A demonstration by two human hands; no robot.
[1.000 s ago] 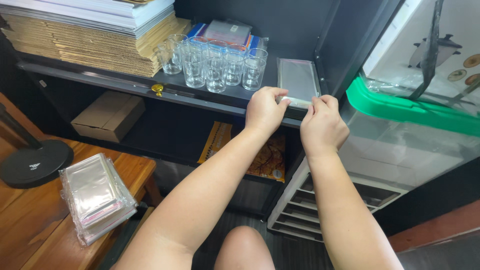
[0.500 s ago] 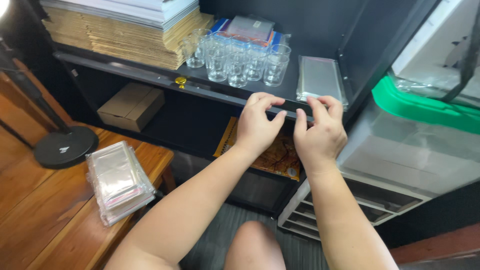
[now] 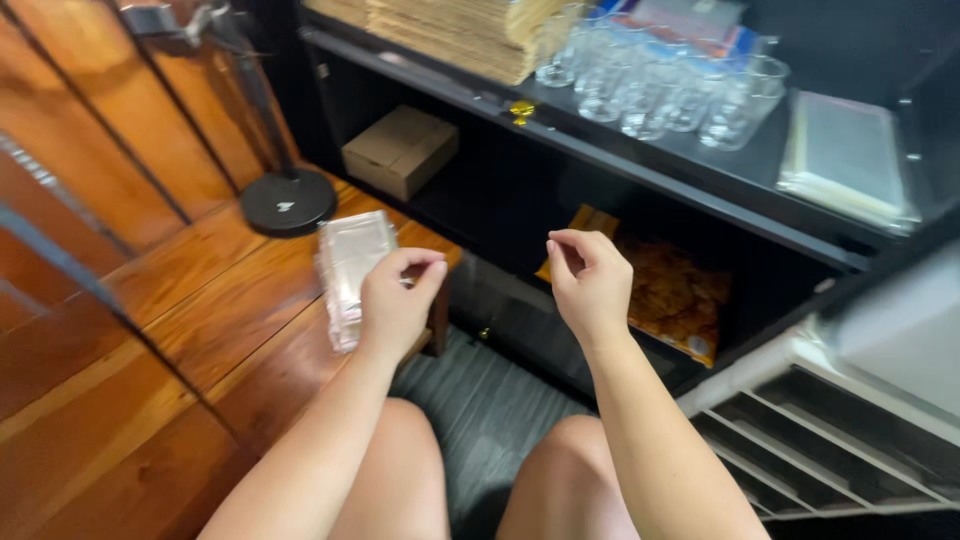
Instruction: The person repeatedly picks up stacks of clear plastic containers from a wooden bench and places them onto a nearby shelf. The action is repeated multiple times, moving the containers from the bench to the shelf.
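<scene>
While both knees sit below, the left hand (image 3: 395,300) pinches the stack of clear sleeves (image 3: 350,270) on the wooden bench (image 3: 200,290); the right hand (image 3: 590,285) hovers beside it, fingertips pressed together on nothing visible. Beyond the hands: lamp base (image 3: 288,200), cardboard box (image 3: 400,150), glasses (image 3: 680,95) on the black shelf (image 3: 640,160)

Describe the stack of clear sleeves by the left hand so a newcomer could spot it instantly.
Start at the wooden bench left of the black shelf unit. Near its front corner, just ahead of the round black lamp base, lies the stack of clear sleeves, touched by the left hand. It is the only glossy, see-through pile on the wood.
</scene>
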